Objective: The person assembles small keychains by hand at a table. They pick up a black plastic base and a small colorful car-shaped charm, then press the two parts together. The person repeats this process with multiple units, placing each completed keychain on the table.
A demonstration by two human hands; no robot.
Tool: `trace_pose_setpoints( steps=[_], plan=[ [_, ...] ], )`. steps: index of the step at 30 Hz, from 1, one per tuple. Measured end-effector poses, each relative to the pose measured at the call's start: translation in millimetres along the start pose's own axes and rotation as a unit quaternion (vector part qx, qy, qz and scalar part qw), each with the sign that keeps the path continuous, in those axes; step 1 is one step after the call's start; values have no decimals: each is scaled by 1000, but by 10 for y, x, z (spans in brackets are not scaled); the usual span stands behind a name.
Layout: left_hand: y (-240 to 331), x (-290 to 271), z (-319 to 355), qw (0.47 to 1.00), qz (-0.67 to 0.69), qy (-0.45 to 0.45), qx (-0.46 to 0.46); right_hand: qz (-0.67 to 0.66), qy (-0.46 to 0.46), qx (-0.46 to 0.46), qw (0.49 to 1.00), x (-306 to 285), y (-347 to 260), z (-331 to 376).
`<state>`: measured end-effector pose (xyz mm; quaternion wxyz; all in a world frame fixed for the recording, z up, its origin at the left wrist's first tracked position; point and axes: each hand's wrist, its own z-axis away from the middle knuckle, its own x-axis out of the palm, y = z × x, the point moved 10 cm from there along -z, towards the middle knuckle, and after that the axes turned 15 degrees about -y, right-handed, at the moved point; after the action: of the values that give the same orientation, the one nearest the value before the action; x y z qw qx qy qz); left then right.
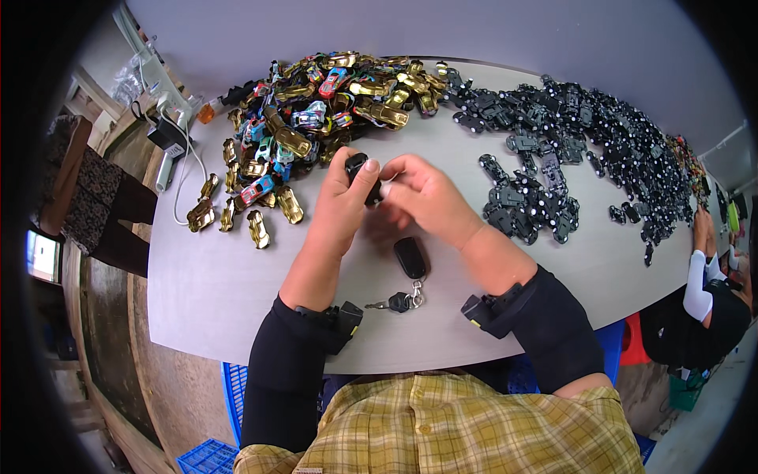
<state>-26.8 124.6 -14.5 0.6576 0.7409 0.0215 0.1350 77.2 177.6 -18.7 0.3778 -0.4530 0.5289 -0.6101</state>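
I see the left hand point(338, 189) clamped on a black part point(356, 163); the right hand point(429, 199), blurred, I can't tell. Keys point(400, 302) lie nearer, toy cars point(288, 134) left, black chassis point(620, 142) right.

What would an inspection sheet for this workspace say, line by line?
Surface: pale grey table, heaped along its far side.
Job's things: gold and coloured toy cars heaped left; black wheeled bases heaped right.
Clutter: black fob and keys lying between the forearms.
Grips: left grip holds a small black part; right grip close by, contact unclear.
Cables: white cable at the table's left edge, near a black adapter.
Surroundings: another person at far right; blue crate lower left.
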Motion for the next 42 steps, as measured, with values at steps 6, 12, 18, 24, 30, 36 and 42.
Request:
trace_pose_setpoints(
  steps=[6, 12, 18, 24, 30, 36, 42],
  plan=[
    [-52, 191, 15, 985, -127, -84, -78, 103, 95, -109, 984, -246, -391, 125],
    [-21, 257, 7, 972, -207, -91, -72, 151, 71, -63, 984, -193, -371, 117],
    [-25, 258, 3, 959, -262, -97, -42, 204, 77, -31, 975, -190, -362, 107],
    [-148, 297, 39, 961, -221, -93, -134, 560, 174, -140, 798, 95, -616, 198],
    [-115, 341, 93, 976, -89, -92, -174, 220, 185, -107, 952, -352, -349, 158],
    [-134, 385, 81, 981, -23, -120, -152, 592, 253, 10, 765, -749, -720, 380],
    [-69, 418, 72, 985, -4, -124, -121, 740, 194, 264, 587, -1140, -455, 442]
  ],
)
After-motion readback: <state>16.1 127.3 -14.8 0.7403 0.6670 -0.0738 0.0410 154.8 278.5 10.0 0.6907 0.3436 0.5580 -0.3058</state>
